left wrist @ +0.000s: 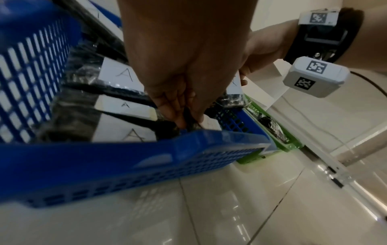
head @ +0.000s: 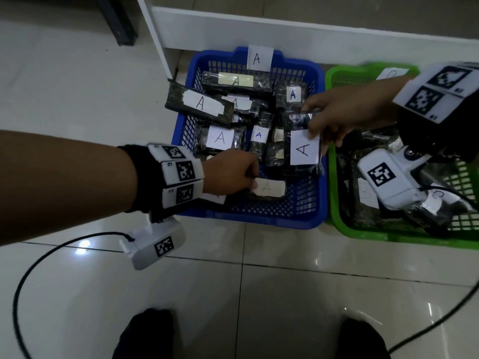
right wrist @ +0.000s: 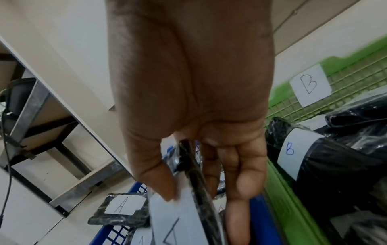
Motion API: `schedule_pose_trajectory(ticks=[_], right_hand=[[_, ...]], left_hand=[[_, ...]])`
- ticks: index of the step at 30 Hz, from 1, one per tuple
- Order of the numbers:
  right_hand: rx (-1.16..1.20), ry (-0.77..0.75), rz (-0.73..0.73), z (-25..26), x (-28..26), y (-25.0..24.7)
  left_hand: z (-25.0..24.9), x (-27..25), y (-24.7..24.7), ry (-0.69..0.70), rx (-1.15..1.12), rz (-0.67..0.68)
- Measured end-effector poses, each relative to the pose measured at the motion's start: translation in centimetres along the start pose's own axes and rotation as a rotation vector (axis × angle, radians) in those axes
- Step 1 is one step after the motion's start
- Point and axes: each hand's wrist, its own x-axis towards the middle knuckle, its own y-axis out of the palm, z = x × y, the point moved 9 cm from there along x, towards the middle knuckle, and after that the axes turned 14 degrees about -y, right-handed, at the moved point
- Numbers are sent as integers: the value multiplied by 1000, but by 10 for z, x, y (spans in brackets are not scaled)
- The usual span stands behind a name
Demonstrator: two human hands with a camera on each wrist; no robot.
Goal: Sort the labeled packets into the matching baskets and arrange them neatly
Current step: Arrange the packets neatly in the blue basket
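Note:
The blue basket (head: pixel 259 218) carries a paper tag "A" (head: pixel 260 58) and holds several black packets labelled A. One packet (head: pixel 199 103) lies across its left rim. My left hand (head: pixel 252 177) reaches into the front left corner and pinches the end of a flat A packet (head: pixel 268 188); the left wrist view shows the fingers (left wrist: pixel 178 114) closed on its dark edge. My right hand (head: pixel 315 125) pinches a packet with a big A label (head: pixel 304 149) by its top, over the basket's right side. The green basket (head: pixel 334 203), tagged "B" (right wrist: pixel 310 87), holds B packets (right wrist: pixel 297 154).
Both baskets stand side by side on a glossy tiled floor (head: pixel 285 294). A white shelf board (head: pixel 285 32) runs just behind them, with an upright post (head: pixel 155 35) at the left. Black cables (head: pixel 39 260) trail over the floor, and dark shoes (head: pixel 147 332) show at the bottom.

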Motion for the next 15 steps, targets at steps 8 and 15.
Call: schedule_pose_trajectory(ticks=[8, 15], right_hand=[[-10, -28, -61, -4, 4, -7], [-21, -51, -68, -7, 5, -10]], left_hand=[[-18, -2, 54, 68, 285, 374], [-19, -6, 17, 217, 293, 154]])
